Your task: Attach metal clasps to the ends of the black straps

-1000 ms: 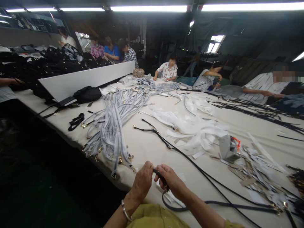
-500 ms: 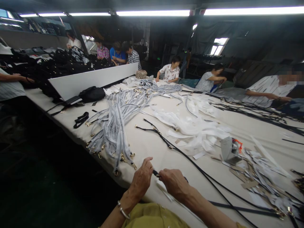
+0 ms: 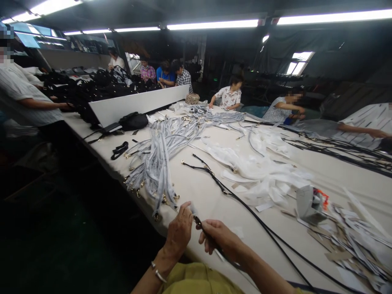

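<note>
A black strap [image 3: 219,249] with a metal fitting near its end runs between my two hands, close to the table's front edge. My left hand [image 3: 180,229] is closed at the strap's end, and a bit of clear wrap shows beside its fingertips. Farther along the strap, my right hand [image 3: 221,237] grips it, thumb on top and fingers curled beneath. Just beyond my left hand lies a heap of straps in pale wrapping [image 3: 161,163], with gold-coloured clasps at the near ends. Long bare black straps [image 3: 245,208] stretch across the table to the right.
Crumpled white wrapping [image 3: 260,175] covers mid-table. A grey box [image 3: 307,204] and paper scraps [image 3: 352,241] lie right. A white board [image 3: 137,104] stands before piled black bags [image 3: 101,85]. Several co-workers, including a person in a patterned shirt [image 3: 228,98], surround the table [image 3: 180,183].
The view has swung left, so the scene sits farther right. My right hand has turned and its fingers have loosened somewhat, showing more of the black strap beneath it.
</note>
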`<act>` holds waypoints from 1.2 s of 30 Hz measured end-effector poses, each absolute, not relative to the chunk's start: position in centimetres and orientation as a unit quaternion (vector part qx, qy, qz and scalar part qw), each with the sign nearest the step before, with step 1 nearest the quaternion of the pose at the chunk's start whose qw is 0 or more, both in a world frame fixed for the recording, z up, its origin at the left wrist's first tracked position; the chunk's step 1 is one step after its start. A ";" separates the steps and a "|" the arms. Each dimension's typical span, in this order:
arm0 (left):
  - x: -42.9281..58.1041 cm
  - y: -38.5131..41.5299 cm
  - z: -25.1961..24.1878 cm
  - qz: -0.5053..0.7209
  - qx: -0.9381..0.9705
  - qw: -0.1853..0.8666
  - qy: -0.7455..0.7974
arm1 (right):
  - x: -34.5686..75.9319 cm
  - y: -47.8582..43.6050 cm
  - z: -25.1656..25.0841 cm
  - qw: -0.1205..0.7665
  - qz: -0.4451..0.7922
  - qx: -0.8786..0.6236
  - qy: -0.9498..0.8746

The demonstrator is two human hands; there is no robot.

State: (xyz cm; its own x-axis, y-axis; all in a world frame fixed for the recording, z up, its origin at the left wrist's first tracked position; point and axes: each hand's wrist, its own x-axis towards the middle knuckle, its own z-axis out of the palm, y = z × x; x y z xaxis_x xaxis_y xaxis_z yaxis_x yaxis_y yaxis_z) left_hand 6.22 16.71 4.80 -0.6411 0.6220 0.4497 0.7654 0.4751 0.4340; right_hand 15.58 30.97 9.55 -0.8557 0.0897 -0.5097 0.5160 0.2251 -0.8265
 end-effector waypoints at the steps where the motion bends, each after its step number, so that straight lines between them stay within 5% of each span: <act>1: 6.2 16.5 4.9 -0.308 -0.397 0.125 -0.855 | 15.9 30.9 9.6 0.184 -0.563 0.191 0.783; 6: 7.3 16.4 5.9 -0.291 -0.421 0.200 -0.836 | 16.2 30.4 10.0 0.108 -0.428 0.182 0.879; 15: 8.0 16.0 7.6 -0.281 -0.404 0.225 -0.841 | 15.3 30.4 10.9 0.096 -0.382 0.220 0.893; 22: 10.4 16.8 7.6 -0.344 -0.418 0.185 -0.820 | 16.9 29.0 12.2 0.100 -0.139 0.043 0.984; 29: 8.9 14.6 6.0 -0.273 -0.456 0.231 -0.815 | 16.2 32.3 12.1 0.189 -0.557 0.172 0.790; 36: 9.0 12.6 6.9 -0.374 -0.436 0.127 -0.809 | 17.3 32.2 13.0 0.145 -0.412 0.150 0.887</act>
